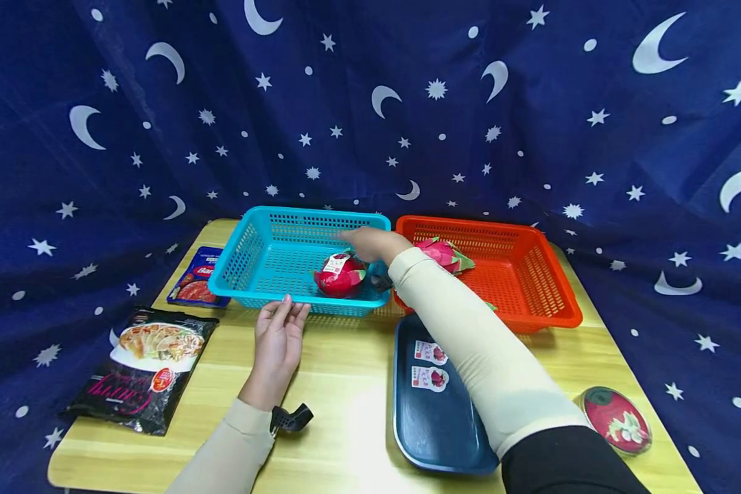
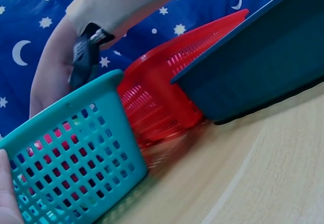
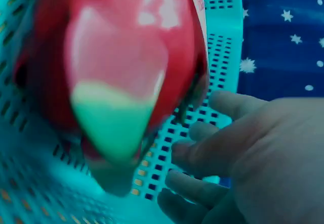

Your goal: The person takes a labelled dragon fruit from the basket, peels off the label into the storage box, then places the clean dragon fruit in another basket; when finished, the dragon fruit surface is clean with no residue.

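My left hand is at the front rim of a turquoise plastic basket, its fingertips pinching the edge; only part of a finger enters the left wrist view. Inside that basket a red dragon fruit with a white label lies towards the right end. Over the basket's right side reaches my right hand. The right wrist view shows its fingers loosely bent beside the dragon fruit, with a gap between them and the fruit.
A red basket on the right holds another dragon fruit. Nearer lies a dark blue tray with two fruit stickers. At left are a black curry packet and a blue packet; at right, a round can.
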{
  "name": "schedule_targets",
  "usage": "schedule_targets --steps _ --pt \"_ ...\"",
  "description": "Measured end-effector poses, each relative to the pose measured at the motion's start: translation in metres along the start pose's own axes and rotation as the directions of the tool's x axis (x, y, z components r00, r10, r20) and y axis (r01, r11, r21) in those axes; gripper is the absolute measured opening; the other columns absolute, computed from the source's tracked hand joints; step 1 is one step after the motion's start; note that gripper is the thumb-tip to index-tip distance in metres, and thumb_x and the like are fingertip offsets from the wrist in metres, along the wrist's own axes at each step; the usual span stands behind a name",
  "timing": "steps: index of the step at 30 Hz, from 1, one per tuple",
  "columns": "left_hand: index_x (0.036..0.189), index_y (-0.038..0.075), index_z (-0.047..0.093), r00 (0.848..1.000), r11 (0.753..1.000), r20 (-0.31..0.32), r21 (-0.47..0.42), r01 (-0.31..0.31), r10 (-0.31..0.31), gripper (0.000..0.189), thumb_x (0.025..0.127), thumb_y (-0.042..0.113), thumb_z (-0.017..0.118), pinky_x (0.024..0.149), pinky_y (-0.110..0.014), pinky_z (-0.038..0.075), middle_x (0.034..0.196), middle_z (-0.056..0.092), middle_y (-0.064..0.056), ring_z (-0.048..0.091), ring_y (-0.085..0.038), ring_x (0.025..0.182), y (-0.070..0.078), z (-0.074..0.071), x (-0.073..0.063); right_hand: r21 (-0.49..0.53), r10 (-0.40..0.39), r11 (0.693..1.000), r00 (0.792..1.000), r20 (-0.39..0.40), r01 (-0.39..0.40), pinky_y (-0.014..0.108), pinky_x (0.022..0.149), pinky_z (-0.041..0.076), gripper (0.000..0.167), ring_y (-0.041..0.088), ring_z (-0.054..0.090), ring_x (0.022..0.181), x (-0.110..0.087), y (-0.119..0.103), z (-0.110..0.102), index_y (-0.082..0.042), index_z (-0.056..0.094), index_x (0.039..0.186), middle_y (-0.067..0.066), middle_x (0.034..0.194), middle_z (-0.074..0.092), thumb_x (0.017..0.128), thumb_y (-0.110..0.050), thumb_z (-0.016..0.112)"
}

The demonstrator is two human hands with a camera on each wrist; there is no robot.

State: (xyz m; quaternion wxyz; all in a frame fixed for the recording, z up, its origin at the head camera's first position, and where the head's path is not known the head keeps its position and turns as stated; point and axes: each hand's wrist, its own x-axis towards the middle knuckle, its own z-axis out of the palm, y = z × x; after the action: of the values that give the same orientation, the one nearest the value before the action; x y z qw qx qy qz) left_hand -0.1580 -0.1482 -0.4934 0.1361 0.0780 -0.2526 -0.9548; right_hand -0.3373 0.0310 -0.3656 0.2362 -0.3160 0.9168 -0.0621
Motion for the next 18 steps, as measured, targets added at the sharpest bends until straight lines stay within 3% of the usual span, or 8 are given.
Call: schedule_targets --steps 2,5,8,13,18 --pt "0.110 0.004 0.048 1.000 1.000 0.006 0.010 -0.003 0.003 0.015 0.106 0.000 0.062 0.100 -0.036 0.054 0.100 0.061 -0.013 0.064 -0.022 0.090 0.000 -0.001 0.000 0.033 0.009 0.999 1.000 0.011 -0.009 0.040 0.099 0.051 0.080 0.029 0.050 0.131 0.007 -0.001 0.001 -0.021 0.026 0.169 0.008 0.171 0.028 0.101 0.018 0.041" --pt "0.111 0.004 0.048 1.000 1.000 0.012 0.014 0.001 -0.001 0.014 0.106 0.001 0.062 0.101 -0.036 0.054 0.100 0.061 -0.013 0.065 -0.022 0.090 -0.001 -0.001 0.000 0.062 0.030 0.998 0.999 0.036 -0.032 0.046 0.111 0.045 0.077 0.030 0.041 0.145 0.012 0.002 0.002 -0.023 0.034 0.167 0.009 0.170 0.030 0.101 0.017 0.041" --pt "0.110 0.005 0.049 1.000 1.000 0.019 0.019 -0.002 0.001 0.014 0.106 0.001 0.062 0.100 -0.035 0.054 0.100 0.062 -0.013 0.065 -0.022 0.090 -0.002 0.000 0.001 0.044 0.044 0.998 0.998 0.040 -0.046 0.046 0.119 0.035 0.066 0.029 0.036 0.149 0.015 0.007 0.005 -0.019 0.045 0.162 0.010 0.166 0.037 0.103 0.013 0.041" --pt "0.111 0.004 0.049 1.000 1.000 0.013 0.018 -0.011 0.011 0.014 0.106 0.001 0.062 0.100 -0.036 0.054 0.099 0.062 -0.013 0.065 -0.022 0.090 -0.002 0.001 0.001 -0.019 0.043 0.999 0.999 -0.033 -0.044 0.043 0.116 0.038 0.051 0.029 0.046 0.138 0.020 0.010 0.012 -0.009 0.056 0.153 0.014 0.156 0.050 0.105 0.007 0.046" --pt "0.112 0.003 0.047 1.000 0.999 0.011 0.037 -0.012 0.011 0.015 0.106 0.001 0.061 0.101 -0.036 0.053 0.099 0.061 -0.013 0.065 -0.022 0.090 0.000 0.000 -0.001 -0.119 0.028 0.992 0.995 -0.100 -0.040 0.039 0.109 0.046 0.046 0.027 0.055 0.124 0.021 0.006 0.020 -0.007 0.063 0.144 0.013 0.141 0.061 0.102 0.010 0.055"
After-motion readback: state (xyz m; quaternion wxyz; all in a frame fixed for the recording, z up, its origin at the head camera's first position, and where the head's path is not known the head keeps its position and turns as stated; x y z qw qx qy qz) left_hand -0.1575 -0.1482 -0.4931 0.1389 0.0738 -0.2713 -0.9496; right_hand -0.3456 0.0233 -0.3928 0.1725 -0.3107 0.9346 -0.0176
